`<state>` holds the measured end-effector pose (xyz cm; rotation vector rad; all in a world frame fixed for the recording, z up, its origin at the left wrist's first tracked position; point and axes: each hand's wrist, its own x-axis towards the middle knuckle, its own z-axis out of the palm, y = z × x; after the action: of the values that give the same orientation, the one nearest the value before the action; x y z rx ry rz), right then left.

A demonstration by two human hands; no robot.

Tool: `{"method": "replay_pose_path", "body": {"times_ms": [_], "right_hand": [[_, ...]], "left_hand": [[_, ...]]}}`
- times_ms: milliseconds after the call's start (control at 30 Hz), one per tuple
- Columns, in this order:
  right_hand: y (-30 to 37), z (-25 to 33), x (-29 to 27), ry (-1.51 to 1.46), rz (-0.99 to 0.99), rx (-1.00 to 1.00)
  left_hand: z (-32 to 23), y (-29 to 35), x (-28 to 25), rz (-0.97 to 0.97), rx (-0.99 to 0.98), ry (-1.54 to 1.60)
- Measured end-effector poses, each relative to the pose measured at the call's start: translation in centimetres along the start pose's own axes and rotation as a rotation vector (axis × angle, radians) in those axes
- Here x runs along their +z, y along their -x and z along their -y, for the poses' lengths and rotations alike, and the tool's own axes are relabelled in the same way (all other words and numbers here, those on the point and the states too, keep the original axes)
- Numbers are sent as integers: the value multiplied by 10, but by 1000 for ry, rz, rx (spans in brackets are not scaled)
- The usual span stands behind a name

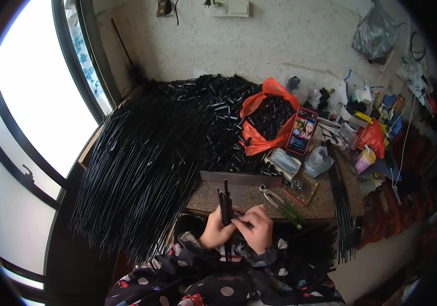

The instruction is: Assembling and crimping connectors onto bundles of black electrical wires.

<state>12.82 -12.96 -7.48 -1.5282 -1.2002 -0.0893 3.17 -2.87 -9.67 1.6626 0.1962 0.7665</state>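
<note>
In front of my body, my left hand point(218, 230) is wrapped round a small upright bundle of thin black rods point(226, 203). Several rod ends stick up above the fist, and dark ends hang below it. My right hand point(257, 229) is closed right beside the bundle, its thumb and fingertips pinched together close to the left thumb. Whatever those fingertips hold is too small to make out. Just beyond both hands runs the front edge of the brown worktable point(213, 196). Green-handled pincers point(280, 205) lie on the table past my right hand.
Long black rods point(137, 173) overhang the table's left side. Behind lie heaped short black pieces point(218, 107) and a red plastic bag point(251, 145) of them. A phone point(301, 131) leans beside it. More rods point(340, 204) hang off the right edge near a cup point(365, 159).
</note>
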Motion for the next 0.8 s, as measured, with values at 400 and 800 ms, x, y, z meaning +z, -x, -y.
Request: {"method": "replay_pose_path", "body": {"times_ms": [400,800], "right_hand": [[38,-54,-78,800,111,77],[8,28,-89,-114,329,283]], "left_hand": [[-98,-12,-23,20,-98,409],[-86,-35,-44,37,136,185]]}}
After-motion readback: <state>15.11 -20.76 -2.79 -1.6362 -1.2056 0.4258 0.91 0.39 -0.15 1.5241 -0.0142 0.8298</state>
